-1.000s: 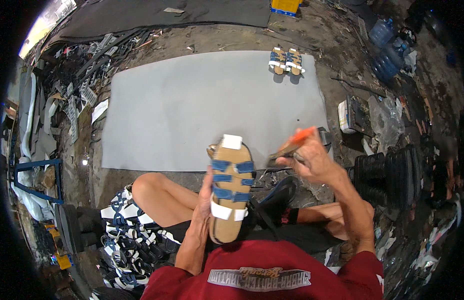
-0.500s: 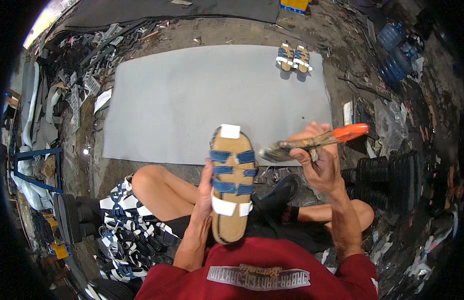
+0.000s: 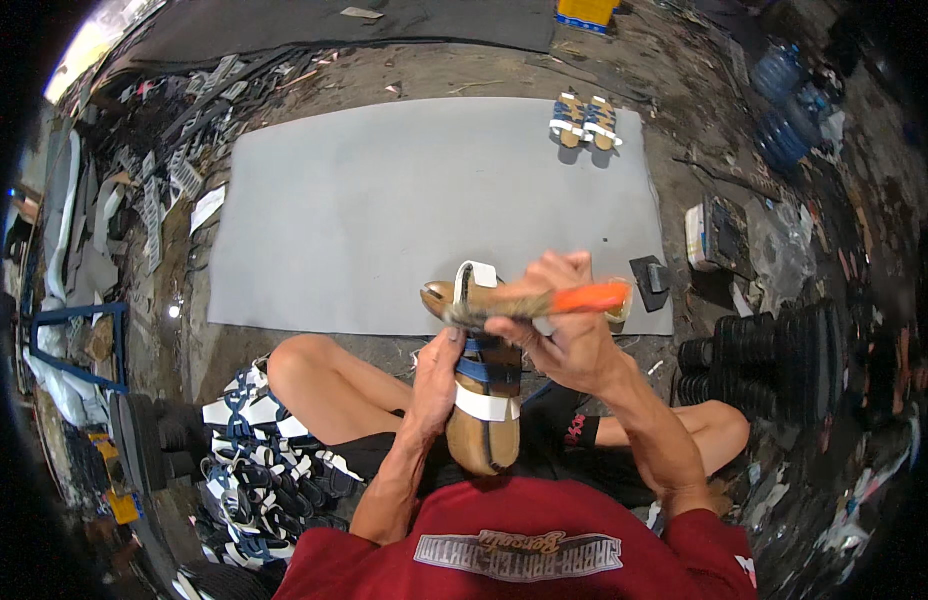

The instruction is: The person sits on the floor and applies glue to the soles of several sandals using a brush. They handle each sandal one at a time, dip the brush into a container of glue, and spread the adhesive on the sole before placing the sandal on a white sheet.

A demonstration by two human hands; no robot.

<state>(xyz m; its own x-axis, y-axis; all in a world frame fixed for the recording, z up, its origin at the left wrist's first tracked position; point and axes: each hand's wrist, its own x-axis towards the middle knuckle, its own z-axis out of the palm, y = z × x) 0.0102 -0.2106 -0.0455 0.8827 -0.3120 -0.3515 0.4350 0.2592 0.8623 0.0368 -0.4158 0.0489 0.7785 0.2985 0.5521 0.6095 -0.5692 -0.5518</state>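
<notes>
A tan-soled sandal (image 3: 481,440) with blue and white straps is tilted in front of my shirt, its toe end pointing away from me. Along its left edge, my left hand (image 3: 436,375) grips it with the thumb near the straps. My right hand (image 3: 576,350) is closed round a worn hand tool (image 3: 590,298) with an orange end. The tool's dark head lies over the front straps, close to my left thumb; motion blurs it, so I cannot tell whether it touches them. Part of the upper strap area is hidden behind the tool and right hand.
A grey sheet (image 3: 384,210) covers the floor ahead, with a pair of sandals (image 3: 584,122) at its far right. A pile of blue, white and black straps (image 3: 259,475) lies at left. Stacked black soles (image 3: 759,355) and a small dark block (image 3: 651,283) are at right.
My right hand has brought the tool leftward over the sandal's front. The sandal has turned and tilted, and my left hand has shifted up and right along its edge.
</notes>
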